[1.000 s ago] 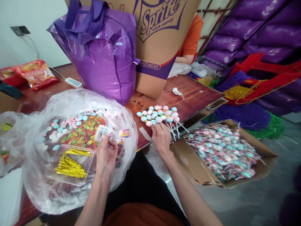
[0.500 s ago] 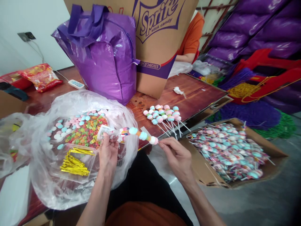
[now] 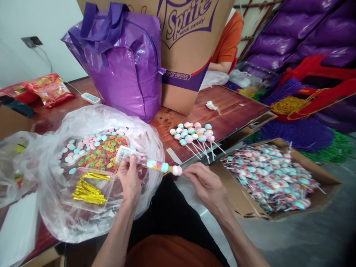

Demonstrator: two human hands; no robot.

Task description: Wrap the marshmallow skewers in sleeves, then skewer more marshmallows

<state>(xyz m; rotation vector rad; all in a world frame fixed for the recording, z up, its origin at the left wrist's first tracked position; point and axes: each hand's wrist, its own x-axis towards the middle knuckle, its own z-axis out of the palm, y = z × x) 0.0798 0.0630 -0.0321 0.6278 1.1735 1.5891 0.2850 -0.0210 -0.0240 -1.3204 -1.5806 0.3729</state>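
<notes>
Between my two hands lies a candy stick (image 3: 172, 170) strung with pastel sweets, its far part inside a printed clear wrapper (image 3: 143, 160). My left hand (image 3: 129, 181) pinches the wrapper at its left end. The stick's bare end is in the fingertips of my right hand (image 3: 206, 183). Under and beyond my left hand, a clear plastic bag (image 3: 51, 207) holds ring candies (image 3: 96, 156), pastel tablets (image 3: 72, 157) and a tray of gold twist ties (image 3: 88, 193). Several unwrapped candy sticks (image 3: 191, 133) lie on the table at centre right.
A purple bag (image 3: 125, 78) and a tall carton (image 3: 178, 92) stand at the back. Right of the table, an open box (image 3: 236, 196) is full of wrapped candy sticks (image 3: 272, 174). Behind the carton sits a person in an orange sleeve (image 3: 231, 39).
The candy stick has shifted left and down, deeper into the wrapper. My right hand has moved slightly left with it, while my left hand keeps its pinch.
</notes>
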